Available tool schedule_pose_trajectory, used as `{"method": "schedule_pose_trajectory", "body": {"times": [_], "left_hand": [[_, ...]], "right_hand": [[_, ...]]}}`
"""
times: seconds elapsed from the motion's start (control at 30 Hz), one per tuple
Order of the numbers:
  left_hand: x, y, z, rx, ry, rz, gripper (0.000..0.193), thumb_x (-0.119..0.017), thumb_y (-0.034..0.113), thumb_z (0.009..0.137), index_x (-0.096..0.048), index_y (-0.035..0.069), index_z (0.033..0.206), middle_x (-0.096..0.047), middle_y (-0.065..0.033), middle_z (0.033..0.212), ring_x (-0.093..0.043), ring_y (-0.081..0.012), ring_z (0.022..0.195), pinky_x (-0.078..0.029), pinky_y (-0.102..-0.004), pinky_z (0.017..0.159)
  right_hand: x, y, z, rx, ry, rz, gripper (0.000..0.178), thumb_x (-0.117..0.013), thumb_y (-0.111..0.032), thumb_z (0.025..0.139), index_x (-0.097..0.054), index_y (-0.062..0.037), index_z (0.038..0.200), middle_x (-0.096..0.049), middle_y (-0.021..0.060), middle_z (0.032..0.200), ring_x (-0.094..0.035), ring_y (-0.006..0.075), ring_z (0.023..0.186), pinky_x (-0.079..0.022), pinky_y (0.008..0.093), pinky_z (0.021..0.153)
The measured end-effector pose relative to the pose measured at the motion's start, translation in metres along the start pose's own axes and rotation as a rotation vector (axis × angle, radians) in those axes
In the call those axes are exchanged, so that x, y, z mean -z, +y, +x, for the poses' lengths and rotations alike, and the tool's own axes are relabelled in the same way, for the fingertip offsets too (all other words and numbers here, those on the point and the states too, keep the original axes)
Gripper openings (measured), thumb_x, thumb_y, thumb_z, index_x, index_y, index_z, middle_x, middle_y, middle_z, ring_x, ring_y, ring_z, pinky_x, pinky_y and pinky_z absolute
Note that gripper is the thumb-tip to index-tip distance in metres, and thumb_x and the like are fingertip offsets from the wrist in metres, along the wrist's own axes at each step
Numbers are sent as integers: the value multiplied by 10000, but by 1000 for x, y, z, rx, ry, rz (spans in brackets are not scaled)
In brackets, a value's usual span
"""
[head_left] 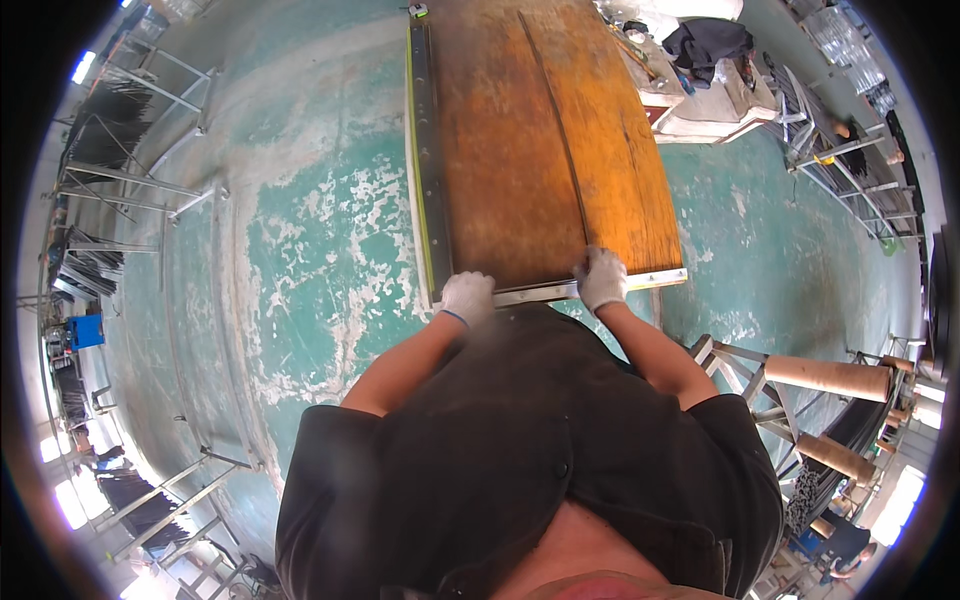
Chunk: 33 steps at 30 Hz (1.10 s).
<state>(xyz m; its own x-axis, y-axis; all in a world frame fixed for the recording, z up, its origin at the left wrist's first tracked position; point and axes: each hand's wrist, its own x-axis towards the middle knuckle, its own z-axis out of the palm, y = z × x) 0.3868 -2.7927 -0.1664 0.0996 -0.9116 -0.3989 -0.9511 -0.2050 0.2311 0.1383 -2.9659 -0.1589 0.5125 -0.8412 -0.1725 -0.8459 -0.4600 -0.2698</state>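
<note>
Both my hands wear whitish work gloves and rest at the near end of a long, worn orange-brown wooden table point(500, 150). My left hand point(468, 297) is at the near left corner, fingers curled by the metal-trimmed edge; what they hold, if anything, is hidden. My right hand point(603, 278) is closed at the near edge, on the near end of a thin dark strip point(560, 120) lying lengthwise on the boards. A dark rail with studs point(430, 170) runs along the table's left side, with a yellow tape measure blade point(416, 160) beside it.
A tape measure case point(418, 12) sits at the far left corner. Beyond the right side stands a bench point(715, 110) with dark cloth on it. Metal racks point(140, 180) line the left; brown rolls point(828, 378) rest on a frame at near right. A person point(848, 545) is behind.
</note>
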Motion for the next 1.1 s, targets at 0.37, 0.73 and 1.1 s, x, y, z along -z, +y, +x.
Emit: {"method": "schedule_pose_trajectory", "body": {"times": [0.37,0.73,1.1], "left_hand": [[54,7,19,117,-48,-881,377,-725,355,988,-759,20,1158,-781,-156,1165,-757,-275,1006,-592,-398,875],[240,39,-19,-42,217,-1977,255,-653,15,922,-657,-21,1175,-718,-145,1012,-705,-275,869,-579,-406,800],[225,-8,-55,70,281,-1877,278,-651,-18,873,-688,-2,1148,-726,-112,980,-702,-259,804,-567,-394,729]], "right_hand": [[63,11,22,-246,-222,984,369,-829,-117,799,-739,15,1131,-762,117,1003,-735,211,864,-590,354,814],[73,-96,27,204,-193,883,228,-701,-191,1039,-705,-5,1171,-740,101,1064,-690,196,980,-576,367,883],[-56,-53,69,-342,-255,1027,300,-609,-315,1057,-746,-67,1156,-762,169,1019,-735,333,899,-587,434,824]]}}
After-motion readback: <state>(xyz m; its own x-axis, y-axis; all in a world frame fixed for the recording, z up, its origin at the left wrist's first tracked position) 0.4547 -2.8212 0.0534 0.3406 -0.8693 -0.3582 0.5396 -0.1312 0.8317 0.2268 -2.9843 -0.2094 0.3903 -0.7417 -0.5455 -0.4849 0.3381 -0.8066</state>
